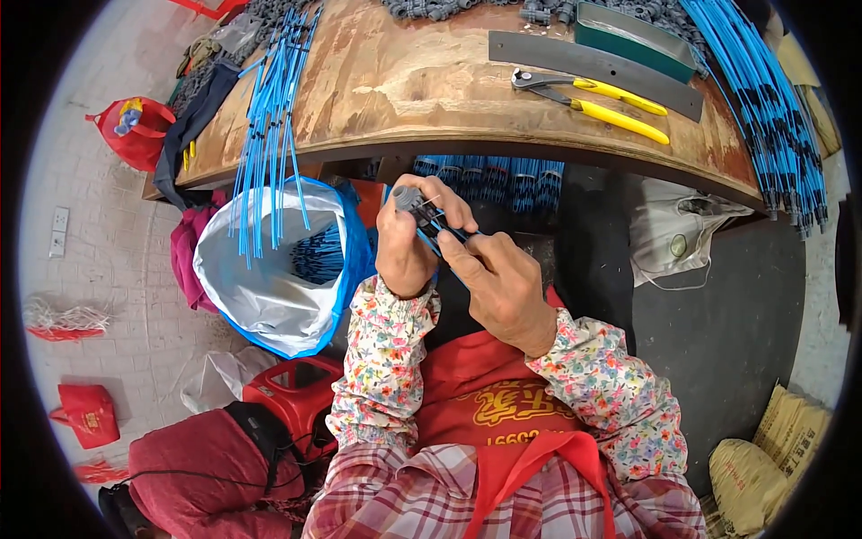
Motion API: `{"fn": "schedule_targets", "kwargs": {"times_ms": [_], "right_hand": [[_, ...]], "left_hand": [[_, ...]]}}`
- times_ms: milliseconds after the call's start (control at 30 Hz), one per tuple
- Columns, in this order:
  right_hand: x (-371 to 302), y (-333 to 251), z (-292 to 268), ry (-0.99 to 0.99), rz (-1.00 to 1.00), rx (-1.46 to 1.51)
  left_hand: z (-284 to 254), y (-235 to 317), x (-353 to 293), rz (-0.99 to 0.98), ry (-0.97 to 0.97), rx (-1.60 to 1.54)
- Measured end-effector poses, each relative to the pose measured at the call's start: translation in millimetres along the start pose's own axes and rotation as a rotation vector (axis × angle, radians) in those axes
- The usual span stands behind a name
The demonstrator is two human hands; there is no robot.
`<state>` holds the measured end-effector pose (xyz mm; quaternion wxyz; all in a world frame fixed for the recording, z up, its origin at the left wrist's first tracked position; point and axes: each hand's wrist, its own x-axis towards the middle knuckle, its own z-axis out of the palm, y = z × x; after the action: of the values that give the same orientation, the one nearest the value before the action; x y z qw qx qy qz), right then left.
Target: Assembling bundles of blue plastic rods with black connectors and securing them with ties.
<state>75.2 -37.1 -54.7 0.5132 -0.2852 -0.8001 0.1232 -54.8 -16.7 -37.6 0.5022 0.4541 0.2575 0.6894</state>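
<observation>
In front of my chest, above the lap, my left hand point(404, 242) is closed around a grey plastic fitting point(410, 199) with a rounded end. A thin blue rod with black parts point(435, 222) runs from the fitting toward my right hand point(505, 292). That hand is closed too, its thumb and fingers pressed on the blue rod just below the fitting. My fingers cover much of both pieces, so I cannot see how they join.
On the wooden bench point(404, 99) lie yellow-handled pliers point(620, 106), a metal strip point(539, 56), a green tray point(633, 45) and piled grey fittings point(440, 7). Blue rods point(269, 117) overhang its left edge above an open white-lined bag point(224, 287). More rods point(763, 108) lie right.
</observation>
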Motion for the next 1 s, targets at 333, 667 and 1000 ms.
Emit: {"fn": "schedule_targets", "kwargs": {"times_ms": [333,667,1000], "right_hand": [[9,-8,-28,-0.043,0.202,0.300],[38,-14,-62,-0.197,0.782,0.770],[37,-19,-69,-0.174,0.716,0.557]], "left_hand": [[0,4,-8,-0.073,-0.052,-0.093],[21,20,-21,-0.135,0.016,0.271],[29,12,-19,-0.157,-0.060,0.228]]}}
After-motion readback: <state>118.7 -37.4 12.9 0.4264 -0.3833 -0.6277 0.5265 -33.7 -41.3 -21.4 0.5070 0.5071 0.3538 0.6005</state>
